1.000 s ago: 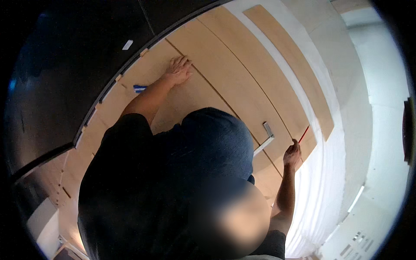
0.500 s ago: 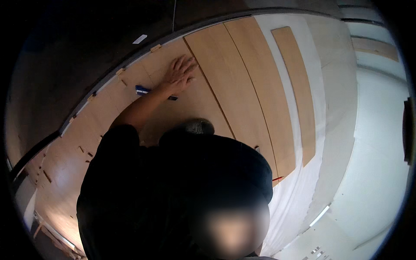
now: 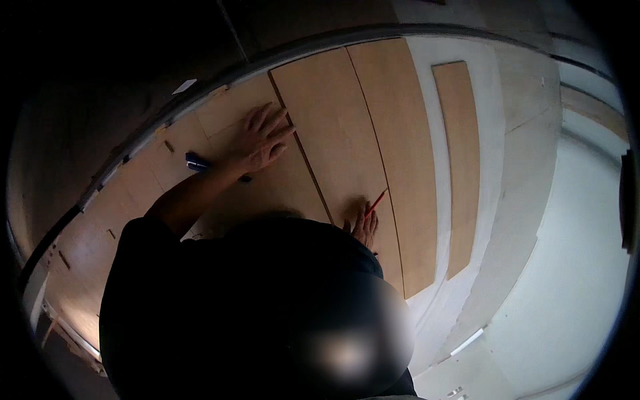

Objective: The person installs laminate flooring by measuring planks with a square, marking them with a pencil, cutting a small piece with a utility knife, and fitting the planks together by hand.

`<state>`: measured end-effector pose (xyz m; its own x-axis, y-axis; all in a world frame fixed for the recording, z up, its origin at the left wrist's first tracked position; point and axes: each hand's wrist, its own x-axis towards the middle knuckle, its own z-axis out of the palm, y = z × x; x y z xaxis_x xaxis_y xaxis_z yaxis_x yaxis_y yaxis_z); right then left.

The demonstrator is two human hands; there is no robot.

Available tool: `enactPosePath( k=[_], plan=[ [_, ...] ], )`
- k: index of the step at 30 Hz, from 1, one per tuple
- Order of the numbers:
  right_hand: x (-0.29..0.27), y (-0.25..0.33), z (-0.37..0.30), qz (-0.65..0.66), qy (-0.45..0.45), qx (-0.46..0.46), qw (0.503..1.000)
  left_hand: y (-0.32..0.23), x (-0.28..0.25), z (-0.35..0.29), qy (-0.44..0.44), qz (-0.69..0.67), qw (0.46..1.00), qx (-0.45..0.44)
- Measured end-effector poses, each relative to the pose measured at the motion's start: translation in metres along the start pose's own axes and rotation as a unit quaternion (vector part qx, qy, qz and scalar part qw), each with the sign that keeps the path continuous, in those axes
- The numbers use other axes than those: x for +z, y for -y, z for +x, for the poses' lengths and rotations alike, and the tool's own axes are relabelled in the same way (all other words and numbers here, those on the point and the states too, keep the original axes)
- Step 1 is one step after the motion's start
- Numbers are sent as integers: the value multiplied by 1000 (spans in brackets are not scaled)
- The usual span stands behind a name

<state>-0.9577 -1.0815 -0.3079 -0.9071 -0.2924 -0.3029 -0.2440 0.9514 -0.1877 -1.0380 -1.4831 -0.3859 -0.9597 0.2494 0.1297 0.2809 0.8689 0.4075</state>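
Observation:
My left hand (image 3: 262, 140) lies with its fingers spread across the laid wooden flooring (image 3: 217, 113), its fingertips at the dark gap along a plank (image 3: 320, 113). Beneath or beside that forearm is a blue object (image 3: 196, 161), partly hidden, whose kind I cannot make out. Close to my body, my right hand (image 3: 364, 230) is shut on a red pencil (image 3: 376, 203). The pencil slants up to the right, its tip close to the thin seam between that plank and a second plank (image 3: 393, 127). My sleeve and body hide part of the right hand.
A narrower loose board (image 3: 459, 167) rests on the white underlay sheet (image 3: 490, 147) at the right. Small wooden pieces (image 3: 169, 146) lie on the flooring near the dark wall edge (image 3: 123, 160). A pale strip (image 3: 467, 342) lies at the lower right.
My right hand has come into view over the planks with the red pencil. The view has shifted slightly; my left hand stays spread by the gap.

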Motion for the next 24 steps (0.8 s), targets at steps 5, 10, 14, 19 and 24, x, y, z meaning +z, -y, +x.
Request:
enactPosePath(
  k=[5, 10, 14, 19, 24],
  plan=[
    [20, 8, 42, 2, 17, -72, 997, -3, -1, 4, 27, 1, 1000, -10],
    [42, 14, 48, -6, 9, -59, 998, 7, 10, -4, 104, 0, 994, 45],
    [44, 16, 49, 7, 6, -56, 998, 11, 13, -10, 110, -33, 990, 77],
    [56, 10, 47, 18, -16, -68, 997, 7, 6, -7, 69, -39, 993, 81],
    [60, 6, 48, -1, -13, -55, 998, 12, 17, -3, 71, -68, 992, 80]
  ],
)
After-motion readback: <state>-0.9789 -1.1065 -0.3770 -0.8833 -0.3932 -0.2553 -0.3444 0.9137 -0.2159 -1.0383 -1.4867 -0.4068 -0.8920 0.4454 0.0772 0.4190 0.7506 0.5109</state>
